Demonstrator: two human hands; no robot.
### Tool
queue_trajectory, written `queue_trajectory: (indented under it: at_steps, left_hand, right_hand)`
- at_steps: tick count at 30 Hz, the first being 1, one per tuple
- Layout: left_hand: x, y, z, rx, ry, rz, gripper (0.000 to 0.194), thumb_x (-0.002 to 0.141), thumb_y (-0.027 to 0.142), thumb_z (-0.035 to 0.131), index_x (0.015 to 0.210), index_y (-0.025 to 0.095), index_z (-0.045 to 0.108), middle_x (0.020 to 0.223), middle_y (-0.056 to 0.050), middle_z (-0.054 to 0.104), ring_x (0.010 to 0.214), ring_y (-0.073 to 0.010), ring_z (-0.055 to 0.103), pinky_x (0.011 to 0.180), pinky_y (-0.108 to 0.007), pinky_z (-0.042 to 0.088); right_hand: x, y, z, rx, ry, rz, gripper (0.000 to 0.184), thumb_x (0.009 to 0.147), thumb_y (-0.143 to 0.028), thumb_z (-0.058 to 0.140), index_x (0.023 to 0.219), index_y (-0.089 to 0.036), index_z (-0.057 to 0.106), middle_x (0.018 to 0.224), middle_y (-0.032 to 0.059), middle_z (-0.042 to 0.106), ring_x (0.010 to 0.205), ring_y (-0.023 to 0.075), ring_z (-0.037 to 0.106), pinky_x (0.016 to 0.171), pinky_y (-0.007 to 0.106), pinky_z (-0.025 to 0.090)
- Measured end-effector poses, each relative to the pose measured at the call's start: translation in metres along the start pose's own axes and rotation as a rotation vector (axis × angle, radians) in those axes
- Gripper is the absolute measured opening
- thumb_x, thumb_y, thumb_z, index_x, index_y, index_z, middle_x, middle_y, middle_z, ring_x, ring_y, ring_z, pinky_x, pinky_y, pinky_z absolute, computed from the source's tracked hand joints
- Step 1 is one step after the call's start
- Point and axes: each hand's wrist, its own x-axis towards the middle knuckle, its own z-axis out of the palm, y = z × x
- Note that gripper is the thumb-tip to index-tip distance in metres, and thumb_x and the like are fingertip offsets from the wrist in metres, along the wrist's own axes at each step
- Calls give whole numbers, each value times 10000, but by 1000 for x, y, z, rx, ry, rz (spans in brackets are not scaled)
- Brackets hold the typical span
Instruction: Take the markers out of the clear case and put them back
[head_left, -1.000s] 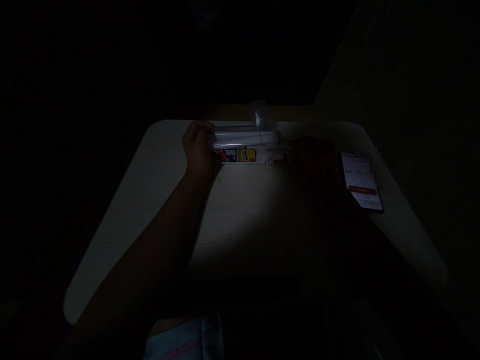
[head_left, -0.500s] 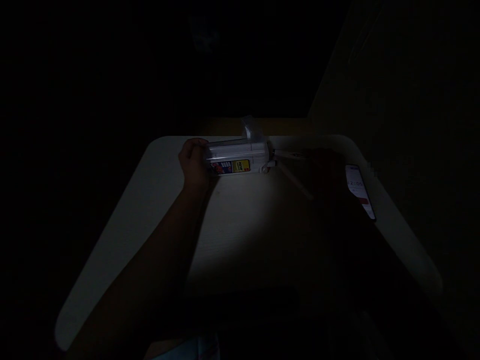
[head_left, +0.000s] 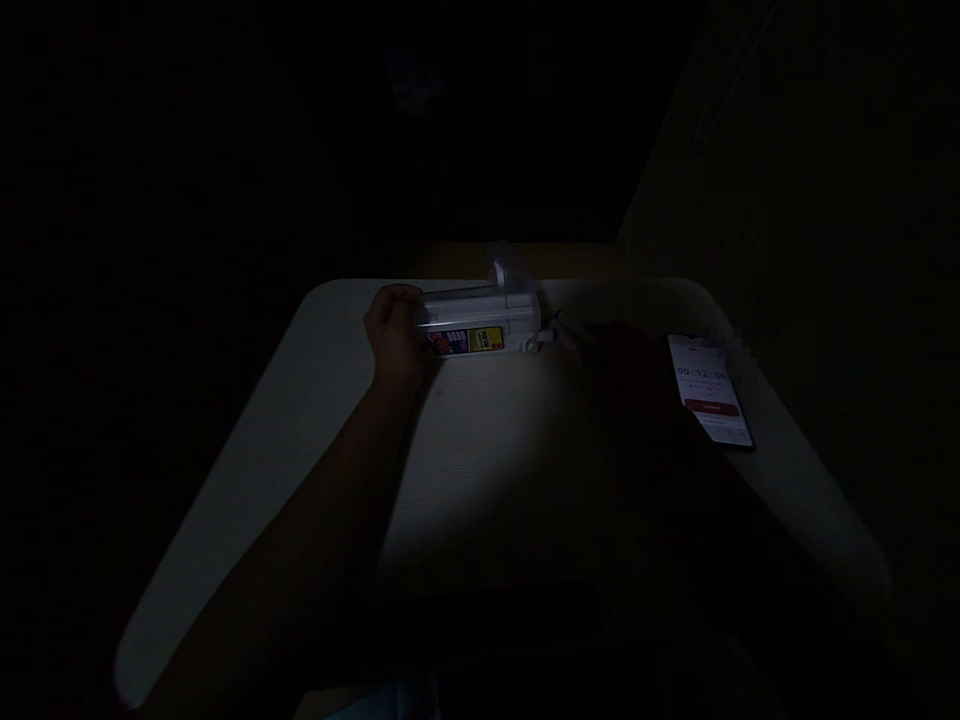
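A clear plastic container (head_left: 472,308) with a yellow and dark blue label lies on its side on the table. My left hand (head_left: 396,335) is closed around its left end. At the right end an upright transparent flap (head_left: 504,262), seemingly a lid, stands open. My right hand (head_left: 626,360) is deep in shadow right of the container, its fingers barely visible. A slender white pen-like stick (head_left: 574,332) runs from that hand toward the container's right end. Another small white piece (head_left: 534,340) sits at the container's lower right corner.
A phone (head_left: 712,390) with a lit timer screen lies right of my right hand, its lower left part covered by my arm. The pale table (head_left: 450,430) has rounded corners. Its surroundings are almost black.
My right hand has shifted slightly left and down, uncovering more of the phone. The pen-like stick is now angled downward to the right. My left hand still holds the container.
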Motion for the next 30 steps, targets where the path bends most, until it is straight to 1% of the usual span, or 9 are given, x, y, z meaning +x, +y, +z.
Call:
queue_trajectory:
  at_steps: [4, 8, 11, 15, 18, 21, 23, 27, 30]
  left_hand:
    - [1, -2, -1, -26, 4, 28, 51, 676, 249, 577, 653, 205, 589, 656, -4, 508, 595, -123, 426, 498, -264, 317]
    - [-1, -1, -2, -19, 1, 27, 106, 691, 294, 594, 665, 192, 590, 657, 1, 499, 588, -113, 431, 494, -248, 321]
    - [-1, 0, -2, -7, 0, 26, 143, 717, 323, 611, 662, 193, 589, 654, 4, 497, 593, -110, 435, 511, -242, 332]
    - [2, -5, -4, -13, 10, 25, 82, 698, 269, 611, 658, 198, 614, 672, -2, 525, 624, -118, 445, 530, -245, 340]
    - [3, -8, -5, -8, 3, 24, 61, 693, 250, 596, 661, 202, 617, 673, -2, 524, 624, -120, 444, 527, -246, 339]
    - [2, -5, -4, -5, -5, 41, 54, 687, 235, 582, 661, 200, 614, 656, 1, 517, 612, -115, 440, 525, -238, 338]
    - [1, -2, -3, -2, -3, 31, 63, 690, 247, 582, 651, 200, 599, 655, 0, 517, 607, -114, 440, 514, -233, 339]
    - [0, 1, -2, -2, -11, 9, 108, 690, 307, 595, 662, 203, 585, 654, 8, 500, 585, -108, 430, 497, -228, 332]
    - [2, -1, -3, 6, -25, 12, 118, 675, 319, 593, 660, 203, 578, 651, 10, 494, 584, -107, 426, 500, -224, 329]
  right_hand:
    - [0, 0, 6, 4, -40, -61, 447, 890, -257, 420, 1322, -208, 524, 1301, 135, 577, 1106, 295, 570, 885, 447, 469]
    - [4, 6, 11, 52, 25, 18, 465, 895, -172, 332, 1313, -185, 535, 1332, 133, 563, 1145, 292, 563, 916, 452, 460]
    - [8, 11, 14, 80, 80, 31, 474, 911, -194, 310, 1347, -176, 495, 1321, 132, 571, 1145, 281, 568, 934, 441, 448]
    - [10, 14, 17, 49, 107, -14, 461, 922, -263, 352, 1367, -211, 464, 1324, 120, 568, 1154, 278, 558, 945, 440, 429]
    - [9, 13, 17, 52, 126, -10, 450, 924, -229, 331, 1347, -201, 482, 1330, 122, 563, 1176, 262, 544, 970, 435, 408]
    - [8, 9, 16, 73, 140, 33, 455, 909, -221, 341, 1335, -180, 495, 1289, 132, 592, 1161, 277, 556, 970, 460, 410]
    - [6, 6, 13, 58, 158, 66, 479, 905, -241, 348, 1362, -162, 468, 1329, 154, 558, 1208, 307, 522, 992, 502, 392]
    - [-2, 13, 5, -24, 148, 220, 569, 909, -291, 363, 1461, -160, 323, 1500, 187, 345, 1367, 372, 329, 1057, 632, 262]
    - [-14, 36, 0, -43, 28, 385, 662, 892, -376, 437, 1495, -185, 243, 1533, 223, 247, 1373, 447, 277, 1009, 684, 281]
